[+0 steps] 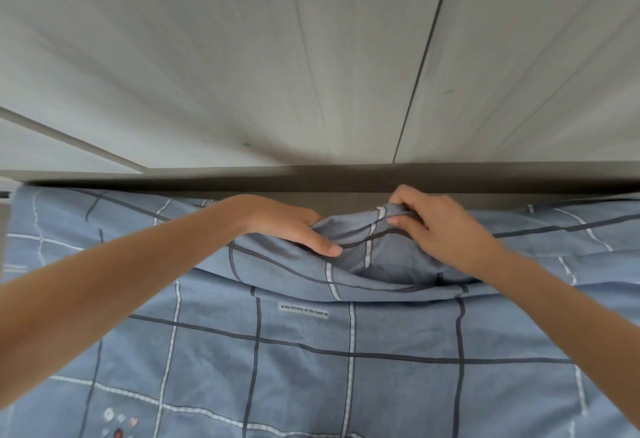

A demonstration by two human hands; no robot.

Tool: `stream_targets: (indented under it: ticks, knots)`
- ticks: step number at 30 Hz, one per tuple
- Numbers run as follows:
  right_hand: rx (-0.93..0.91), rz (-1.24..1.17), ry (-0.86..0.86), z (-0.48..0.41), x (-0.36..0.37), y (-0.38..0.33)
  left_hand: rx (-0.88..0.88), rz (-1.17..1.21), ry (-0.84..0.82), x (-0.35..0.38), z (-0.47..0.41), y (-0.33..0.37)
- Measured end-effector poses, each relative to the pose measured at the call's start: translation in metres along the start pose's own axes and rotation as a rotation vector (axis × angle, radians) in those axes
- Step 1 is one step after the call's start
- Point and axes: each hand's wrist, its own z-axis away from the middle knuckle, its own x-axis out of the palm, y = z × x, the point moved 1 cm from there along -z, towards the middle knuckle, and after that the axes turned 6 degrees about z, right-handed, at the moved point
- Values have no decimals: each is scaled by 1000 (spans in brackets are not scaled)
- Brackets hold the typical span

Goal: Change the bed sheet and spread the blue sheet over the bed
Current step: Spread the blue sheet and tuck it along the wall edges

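Here both hands (298,230) (433,226) pinch the blue sheet (356,240).

Head view, close above blue sheet (304,361), facing perhaps panelled wall (242,57)

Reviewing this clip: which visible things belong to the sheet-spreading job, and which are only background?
Part of the job:
blue sheet
left hand, holding a raised fold of it
right hand, pinching the same fold

Just there:
dark rail along the sheet's far edge
panelled wall behind
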Motion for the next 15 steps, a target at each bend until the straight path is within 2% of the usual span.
stream_targets:
  ticks: [6,12,14,15]
  knots:
    - [-16,-17,254,-3,-6,-5,5,-29,3,-3,-5,-7]
    - [-324,613,742,13,-12,-7,90,-80,141,3,-2,-11]
    - [-313,645,813,15,-18,-13,118,-79,161,8,-1,-11]
    - [-319,604,789,14,-20,-18,129,-72,160,10,0,-10]
